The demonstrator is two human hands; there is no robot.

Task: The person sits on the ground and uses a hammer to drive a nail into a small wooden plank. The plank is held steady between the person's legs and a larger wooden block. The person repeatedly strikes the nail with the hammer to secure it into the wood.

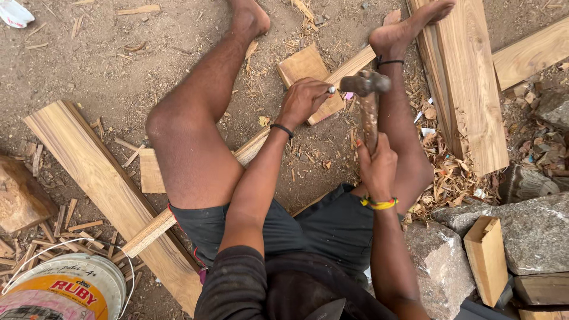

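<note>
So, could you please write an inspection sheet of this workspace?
Surface: bare dirt ground.
Job's things: hammer, head over a long wooden strip; small metal tool, kind unclear.
Clutter: wood shavings, offcuts, planks, stones, wooden block, bucket.
Grippers: left hand holds the metal tool; right hand grips the hammer handle.
Cables: nothing seen.
Surroundings: bare legs stretched out, right foot on a plank.

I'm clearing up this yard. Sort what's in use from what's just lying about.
In use:
- hammer, in right hand
- nail, steadied by left hand
- long wooden strip

Lying about:
- plastic bucket
- wide plank
- stones
- small wood block
</note>
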